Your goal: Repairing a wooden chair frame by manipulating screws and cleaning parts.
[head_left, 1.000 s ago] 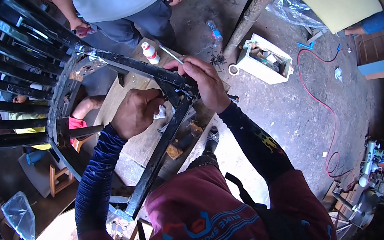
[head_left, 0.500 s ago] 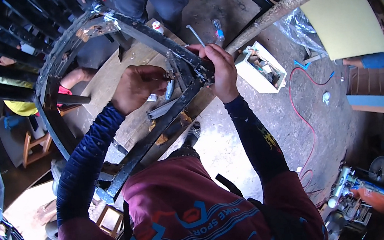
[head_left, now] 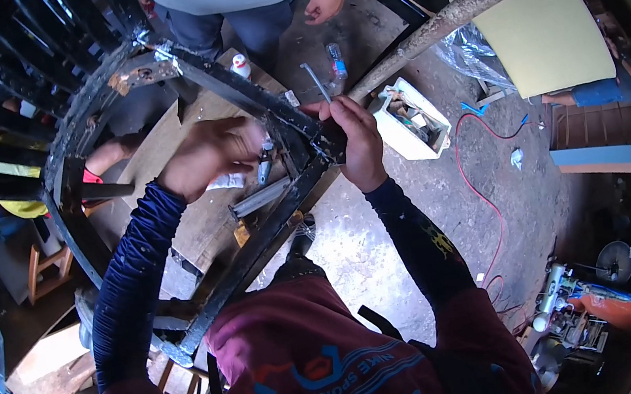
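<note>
I can't tell whether my blurred left hand [head_left: 208, 155] holds anything; my right hand [head_left: 361, 141] pinches a rod [head_left: 315, 82] by the frame [head_left: 273, 225].

The big black frame with many straight bars [head_left: 236, 89] has pale, scuffed spots. The thin silver metal rod with a bent tip [head_left: 316, 84] slants up just beside one frame corner.

Holds a slim metal rod [head_left: 316, 84] in the right hand [head_left: 360, 139] at one o'clock, by the corner of a black frame [head_left: 259, 249]. Hovers with the blurred left hand [head_left: 207, 158] at ten, over the wooden surface [head_left: 203, 229]. Shows a white bottle [head_left: 240, 66] at eleven and a scrap-filled white crate [head_left: 401, 136] at two.
</note>
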{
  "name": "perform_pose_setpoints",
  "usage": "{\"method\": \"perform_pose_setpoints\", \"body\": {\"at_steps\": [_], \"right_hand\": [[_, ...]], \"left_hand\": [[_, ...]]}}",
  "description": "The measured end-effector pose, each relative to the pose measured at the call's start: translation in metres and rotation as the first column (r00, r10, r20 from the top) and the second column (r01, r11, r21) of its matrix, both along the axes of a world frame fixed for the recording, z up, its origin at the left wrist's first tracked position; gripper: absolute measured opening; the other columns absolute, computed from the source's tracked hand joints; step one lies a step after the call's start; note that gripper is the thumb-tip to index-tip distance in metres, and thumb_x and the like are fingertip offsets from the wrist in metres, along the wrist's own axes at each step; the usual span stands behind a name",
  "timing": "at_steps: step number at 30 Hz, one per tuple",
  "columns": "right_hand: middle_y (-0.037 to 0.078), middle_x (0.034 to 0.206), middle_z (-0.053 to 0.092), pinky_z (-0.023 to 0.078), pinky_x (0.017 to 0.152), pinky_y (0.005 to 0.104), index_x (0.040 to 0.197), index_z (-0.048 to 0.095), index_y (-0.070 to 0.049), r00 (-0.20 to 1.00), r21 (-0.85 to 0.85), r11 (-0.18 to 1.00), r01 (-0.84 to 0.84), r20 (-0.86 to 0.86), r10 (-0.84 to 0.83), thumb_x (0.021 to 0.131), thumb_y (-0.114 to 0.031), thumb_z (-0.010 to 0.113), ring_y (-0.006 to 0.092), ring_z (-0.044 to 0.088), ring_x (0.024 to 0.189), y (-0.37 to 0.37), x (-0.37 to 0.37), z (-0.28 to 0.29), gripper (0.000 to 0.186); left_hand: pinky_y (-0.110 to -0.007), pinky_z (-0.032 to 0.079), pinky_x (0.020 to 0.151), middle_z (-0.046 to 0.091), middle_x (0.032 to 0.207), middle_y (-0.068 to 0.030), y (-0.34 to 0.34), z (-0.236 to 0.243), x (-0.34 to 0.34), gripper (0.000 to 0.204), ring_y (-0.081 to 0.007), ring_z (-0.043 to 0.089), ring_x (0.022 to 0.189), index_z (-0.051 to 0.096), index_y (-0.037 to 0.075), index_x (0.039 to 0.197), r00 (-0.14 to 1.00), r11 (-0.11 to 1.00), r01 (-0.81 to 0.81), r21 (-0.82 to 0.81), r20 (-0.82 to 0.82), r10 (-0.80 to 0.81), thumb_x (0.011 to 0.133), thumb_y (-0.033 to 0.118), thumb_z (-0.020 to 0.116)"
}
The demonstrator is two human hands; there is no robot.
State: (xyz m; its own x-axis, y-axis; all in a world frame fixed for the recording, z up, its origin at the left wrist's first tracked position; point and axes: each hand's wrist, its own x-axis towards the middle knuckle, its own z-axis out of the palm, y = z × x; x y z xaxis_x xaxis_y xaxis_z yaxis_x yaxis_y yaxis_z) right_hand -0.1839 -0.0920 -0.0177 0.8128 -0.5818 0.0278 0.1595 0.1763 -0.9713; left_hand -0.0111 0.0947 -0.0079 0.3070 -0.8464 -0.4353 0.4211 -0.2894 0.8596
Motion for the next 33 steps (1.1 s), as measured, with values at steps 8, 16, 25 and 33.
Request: {"method": "perform_pose_setpoints", "body": {"at_steps": [8, 16, 25, 33], "right_hand": [[0.020, 0.121, 0.067, 0.040, 0.099, 0.0259, 0.091, 0.049, -0.001, 0.977, -0.065, 0.986, -0.152, 0.142, 0.160, 0.106, -0.017, 0.038, 0.0149, 0.060, 0.105, -0.002, 0.009, 0.004, 0.025], [0.007, 0.090, 0.061, 0.043, 0.086, 0.0266, 0.100, 0.055, 0.002, 0.989, -0.016, 0.998, 0.064, 0.135, -0.061, 0.103, -0.010, 0.044, 0.0124, 0.053, 0.085, 0.002, -0.006, -0.048, 0.016], [0.015, 0.111, 0.071, 0.042, 0.089, 0.0249, 0.084, 0.053, -0.003, 0.990, -0.086, 0.994, -0.066, 0.117, 0.075, 0.104, -0.015, 0.039, 0.0136, 0.059, 0.090, 0.001, 0.004, -0.021, 0.028], [0.030, 0.123, 0.063, 0.050, 0.094, 0.0325, 0.092, 0.049, 0.001, 0.977, -0.343, 0.938, -0.058, 0.173, 0.123, 0.103, -0.009, 0.033, 0.0257, 0.065, 0.101, -0.006, 0.006, -0.007, 0.022]], "left_hand": [[-0.033, 0.046, 0.056, 0.053, 0.072, -0.0065, -0.100, -0.002, -0.022, 0.030, -0.0183, 0.053, 0.058, 0.055, 0.004, 0.088, 0.612, 0.595, -0.782, 0.186, 0.047, 0.789, 0.083, 0.031, 0.068], [-0.034, 0.047, 0.055, 0.053, 0.067, -0.0077, -0.099, -0.018, -0.022, 0.013, -0.0198, 0.055, 0.055, 0.054, 0.001, 0.076, 0.699, 0.677, -0.712, 0.190, 0.099, 0.708, 0.079, 0.014, 0.056], [-0.035, 0.045, 0.096, 0.066, 0.112, -0.0123, -0.009, 0.039, -0.023, 0.060, -0.0230, 0.061, 0.098, 0.059, 0.002, 0.128, 0.870, 0.856, -0.492, 0.159, 0.067, 0.488, 0.088, 0.045, 0.069], [-0.048, 0.018, 0.120, 0.024, 0.161, -0.0180, 0.278, 0.035, -0.113, 0.093, -0.0321, 0.025, 0.148, 0.022, 0.004, 0.156, 0.448, 0.629, -0.731, -0.264, 0.509, 0.735, 0.094, 0.072, 0.036]]}}
